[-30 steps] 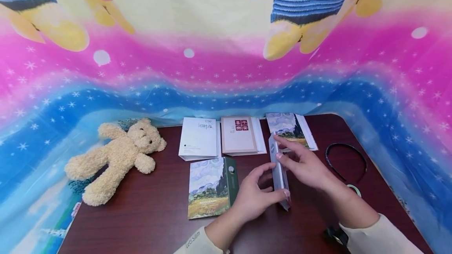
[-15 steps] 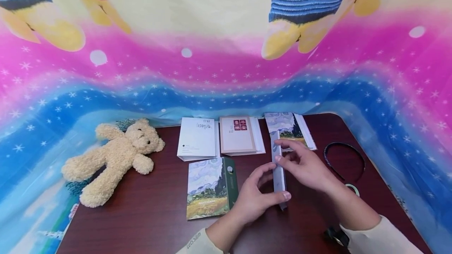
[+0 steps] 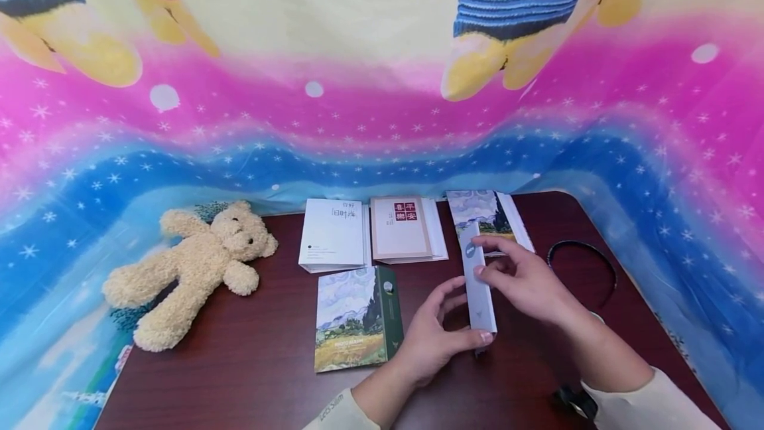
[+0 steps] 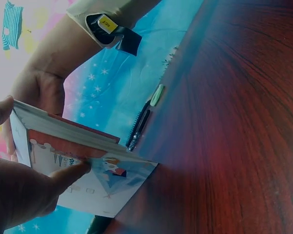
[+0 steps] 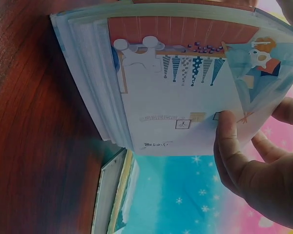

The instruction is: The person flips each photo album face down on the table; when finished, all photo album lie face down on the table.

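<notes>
A photo album (image 3: 479,304) stands on its edge at the right middle of the table, its pale grey spine facing up in the head view. My left hand (image 3: 434,334) grips its near end, the thumb at the near right corner. Near the far end, my right hand (image 3: 531,281) pinches the album from the right. In the right wrist view the album's cover (image 5: 180,97) shows cartoon bunting, a blue-grey tent and white figures, and thick pages show at one side. Whether its lower edge rests on the table is hidden.
Behind it lie a white album (image 3: 333,234), a beige album (image 3: 402,231) and a painting-covered album (image 3: 507,214). Another painting-covered album (image 3: 352,320) lies to the left. A teddy bear (image 3: 197,271) lies far left on the dark table (image 3: 251,357); a black headband (image 3: 615,271) is at right.
The album has turned so its spine shows broader, and its near end has swung slightly right. My right hand has shifted a little right and nearer. My left hand keeps its hold.
</notes>
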Tool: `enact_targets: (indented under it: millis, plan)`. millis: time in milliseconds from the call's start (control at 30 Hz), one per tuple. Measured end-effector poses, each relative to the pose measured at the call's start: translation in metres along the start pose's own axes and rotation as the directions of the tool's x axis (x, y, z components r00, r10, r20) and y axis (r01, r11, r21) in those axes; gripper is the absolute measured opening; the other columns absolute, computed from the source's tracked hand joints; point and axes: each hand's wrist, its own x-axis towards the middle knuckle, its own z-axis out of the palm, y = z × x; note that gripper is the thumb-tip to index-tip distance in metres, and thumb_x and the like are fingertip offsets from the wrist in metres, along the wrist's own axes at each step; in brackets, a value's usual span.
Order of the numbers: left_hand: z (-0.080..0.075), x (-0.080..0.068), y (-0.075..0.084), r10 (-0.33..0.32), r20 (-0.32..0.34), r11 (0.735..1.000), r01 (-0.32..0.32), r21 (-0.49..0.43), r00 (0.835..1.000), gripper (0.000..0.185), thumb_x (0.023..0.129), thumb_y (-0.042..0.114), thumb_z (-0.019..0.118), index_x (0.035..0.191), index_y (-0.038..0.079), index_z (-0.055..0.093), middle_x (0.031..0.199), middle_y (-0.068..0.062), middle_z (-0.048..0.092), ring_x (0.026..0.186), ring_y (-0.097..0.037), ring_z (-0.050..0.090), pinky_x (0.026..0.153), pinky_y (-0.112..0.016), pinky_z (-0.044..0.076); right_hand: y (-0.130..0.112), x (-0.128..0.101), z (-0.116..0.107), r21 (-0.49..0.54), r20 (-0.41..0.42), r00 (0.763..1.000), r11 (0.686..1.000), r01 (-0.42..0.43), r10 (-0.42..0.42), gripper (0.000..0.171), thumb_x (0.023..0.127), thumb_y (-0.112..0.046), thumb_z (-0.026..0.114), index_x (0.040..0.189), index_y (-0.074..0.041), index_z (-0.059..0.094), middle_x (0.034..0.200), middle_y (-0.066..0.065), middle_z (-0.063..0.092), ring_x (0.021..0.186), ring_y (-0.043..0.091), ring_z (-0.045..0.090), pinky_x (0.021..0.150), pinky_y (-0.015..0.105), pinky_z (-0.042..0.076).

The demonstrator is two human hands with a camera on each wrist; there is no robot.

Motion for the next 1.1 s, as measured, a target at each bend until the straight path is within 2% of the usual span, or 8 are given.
enact_targets:
  millis: [133,267,533,700,800,900,1100]
  plan:
    - [-0.001,0.001,-0.002,-0.009,0.01,1.0,0.009,0.005,1.0,0.08,0.08,0.001,0.086,0.149,0.017,0.051,0.139,-0.008,0.06,0.131,-0.021,0.053,0.098,-0.032,0.055,0.001,0.0,0.0,0.017,-0.007,1.0,1.0,-0.003,0.003,0.047,0.1,-0.02,0.071,0.144,-0.017,0.057,0.121,0.011,0.068,0.09,0.019,0.071,0.075,0.031,0.054]
    - [-0.002,0.001,-0.003,-0.025,0.029,1.0,0.024,0.016,0.999,0.08,0.08,0.0,0.086,0.15,0.019,0.051,0.139,-0.008,0.058,0.132,-0.02,0.052,0.103,-0.035,0.053,0.001,-0.001,-0.001,0.027,-0.014,1.0,0.999,-0.021,0.022,0.047,0.099,-0.019,0.07,0.144,-0.017,0.058,0.123,0.013,0.068,0.091,0.018,0.071,0.075,0.031,0.054]
    - [-0.004,-0.002,-0.005,-0.108,0.062,0.994,0.108,0.012,0.992,0.08,0.081,0.001,0.085,0.15,0.021,0.05,0.141,-0.01,0.057,0.129,-0.027,0.057,0.108,-0.043,0.049,0.001,-0.004,-0.006,0.005,-0.017,0.999,0.999,-0.043,0.043,0.048,0.1,-0.019,0.068,0.146,-0.016,0.056,0.127,0.016,0.067,0.092,0.019,0.07,0.074,0.031,0.054]
    - [-0.006,-0.002,-0.008,-0.116,0.053,0.99,0.111,0.085,0.992,0.079,0.079,0.005,0.087,0.148,0.027,0.054,0.143,-0.004,0.057,0.136,-0.021,0.051,0.11,-0.042,0.046,0.004,-0.007,-0.01,0.025,-0.025,0.997,0.997,-0.068,0.068,0.049,0.101,-0.02,0.068,0.147,-0.016,0.055,0.123,0.014,0.07,0.094,0.018,0.071,0.076,0.032,0.055]
    - [-0.007,-0.003,-0.01,-0.132,0.044,0.984,0.125,0.128,0.99,0.078,0.079,0.008,0.089,0.146,0.03,0.057,0.144,-0.001,0.057,0.137,-0.018,0.049,0.112,-0.043,0.042,0.007,-0.008,-0.012,0.049,-0.021,0.997,0.996,-0.071,0.072,0.049,0.101,-0.018,0.067,0.148,-0.014,0.053,0.127,0.016,0.069,0.096,0.02,0.071,0.078,0.033,0.057]
    - [-0.008,-0.003,-0.012,-0.147,0.044,0.981,0.14,0.133,0.988,0.076,0.079,0.008,0.089,0.146,0.028,0.057,0.145,-0.002,0.056,0.137,-0.019,0.049,0.114,-0.047,0.04,0.009,-0.009,-0.013,0.06,-0.017,0.997,0.996,-0.072,0.074,0.049,0.102,-0.017,0.066,0.149,-0.013,0.052,0.129,0.017,0.067,0.097,0.021,0.071,0.079,0.035,0.058]
    - [-0.009,-0.006,-0.017,-0.178,0.038,0.975,0.172,0.141,0.983,0.076,0.078,0.009,0.088,0.147,0.02,0.057,0.144,-0.006,0.058,0.135,-0.022,0.051,0.112,-0.046,0.043,0.014,-0.011,-0.015,0.073,-0.019,0.995,0.992,-0.099,0.101,0.049,0.103,-0.019,0.066,0.149,-0.013,0.051,0.121,0.017,0.071,0.095,0.022,0.072,0.08,0.035,0.059]
